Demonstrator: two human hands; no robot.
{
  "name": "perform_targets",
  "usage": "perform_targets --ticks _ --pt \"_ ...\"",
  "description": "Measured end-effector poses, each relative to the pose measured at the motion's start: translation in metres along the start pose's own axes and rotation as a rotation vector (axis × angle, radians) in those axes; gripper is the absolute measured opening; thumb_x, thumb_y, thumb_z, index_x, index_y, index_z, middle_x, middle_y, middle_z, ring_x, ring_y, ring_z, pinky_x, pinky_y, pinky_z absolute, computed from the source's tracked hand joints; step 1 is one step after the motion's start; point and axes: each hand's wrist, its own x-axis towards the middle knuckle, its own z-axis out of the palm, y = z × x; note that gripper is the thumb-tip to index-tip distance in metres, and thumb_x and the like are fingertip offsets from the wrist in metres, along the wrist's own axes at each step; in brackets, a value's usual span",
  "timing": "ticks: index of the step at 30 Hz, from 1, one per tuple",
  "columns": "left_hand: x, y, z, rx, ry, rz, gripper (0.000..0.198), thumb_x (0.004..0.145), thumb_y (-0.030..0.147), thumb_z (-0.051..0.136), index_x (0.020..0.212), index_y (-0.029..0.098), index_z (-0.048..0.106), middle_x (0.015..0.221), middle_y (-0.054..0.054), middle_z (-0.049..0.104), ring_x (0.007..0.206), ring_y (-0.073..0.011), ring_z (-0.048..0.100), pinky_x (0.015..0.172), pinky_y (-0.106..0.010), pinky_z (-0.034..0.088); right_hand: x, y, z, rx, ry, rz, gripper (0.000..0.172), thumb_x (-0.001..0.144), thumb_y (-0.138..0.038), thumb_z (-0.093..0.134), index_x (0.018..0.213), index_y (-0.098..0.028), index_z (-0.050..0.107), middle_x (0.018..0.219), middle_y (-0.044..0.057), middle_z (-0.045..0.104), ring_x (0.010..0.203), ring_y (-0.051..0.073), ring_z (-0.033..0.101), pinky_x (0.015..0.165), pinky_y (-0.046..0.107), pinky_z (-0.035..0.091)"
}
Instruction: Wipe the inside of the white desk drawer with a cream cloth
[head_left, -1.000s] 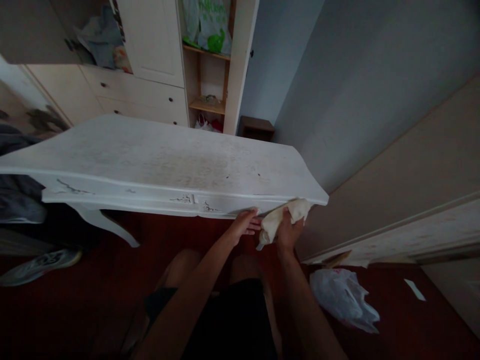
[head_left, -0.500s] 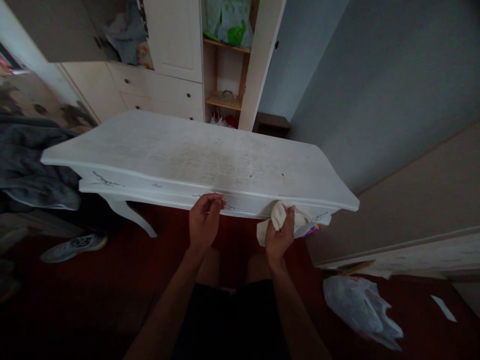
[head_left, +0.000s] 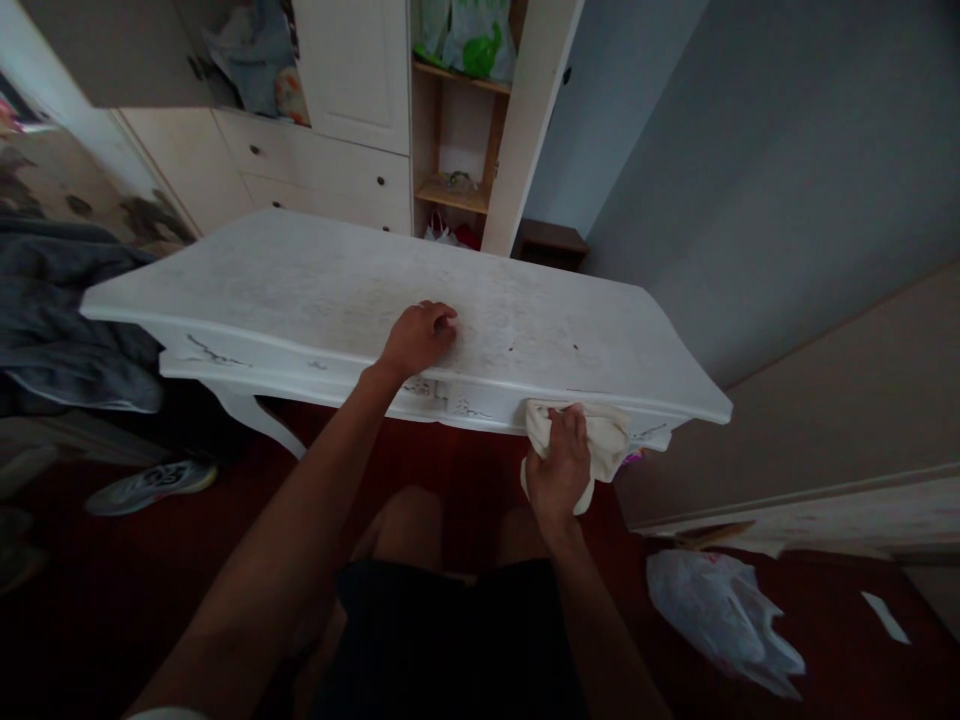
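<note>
The left hand [head_left: 420, 338], loosely curled, now sits over the tabletop [head_left: 540, 310] instead of at its front edge; the right hand [head_left: 561, 470] grips the cloth [head_left: 609, 435], now spread wider, against the drawer front [head_left: 472, 402].

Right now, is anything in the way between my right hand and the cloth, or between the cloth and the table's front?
Nothing visible: your right hand grips the cloth directly, up at the table's front. Your left hand is farther left, away from the cloth.
</note>
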Motion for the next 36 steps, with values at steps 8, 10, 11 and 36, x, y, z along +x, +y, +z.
perform_targets --ticks 8,10,11,36 --pt "-0.009 0.02 0.001 0.275 -0.04 -0.099 0.045 0.094 0.035 0.042 0.128 0.015 0.062 0.136 -0.016 0.063 0.128 -0.0335 0.053 0.103 -0.049 0.041 0.002 0.0 -0.007 0.026 -0.043 0.093 0.061 0.08 -0.01 0.048 0.141 -0.009 0.054 0.155 0.02 0.045 0.147 0.029 0.038 0.118 0.049 0.036" --pt "-0.01 0.023 0.001 0.291 -0.039 -0.104 0.042 0.094 0.036 0.04 0.123 0.016 0.064 0.133 -0.016 0.064 0.126 -0.0336 0.054 0.102 -0.048 0.041 0.0 -0.004 -0.006 0.037 -0.027 0.107 0.061 0.081 -0.011 0.049 0.141 -0.005 0.053 0.153 0.023 0.047 0.148 0.03 0.037 0.119 0.051 0.034" --pt "-0.01 0.024 0.001 0.295 -0.031 -0.108 0.042 0.095 0.036 0.04 0.122 0.016 0.065 0.133 -0.016 0.064 0.125 -0.0336 0.054 0.101 -0.048 0.041 -0.002 -0.008 -0.004 0.048 -0.012 0.114 0.061 0.082 -0.011 0.048 0.142 -0.004 0.052 0.153 0.024 0.047 0.148 0.031 0.036 0.119 0.052 0.034" --pt "-0.015 0.024 0.005 0.291 0.019 -0.087 0.042 0.096 0.036 0.04 0.123 0.014 0.062 0.133 -0.018 0.063 0.124 -0.0343 0.054 0.1 -0.048 0.039 -0.026 -0.113 0.087 0.362 -0.098 0.235 0.062 0.086 -0.005 0.042 0.148 0.0 0.04 0.163 0.027 0.027 0.155 0.027 0.018 0.121 0.051 0.03"
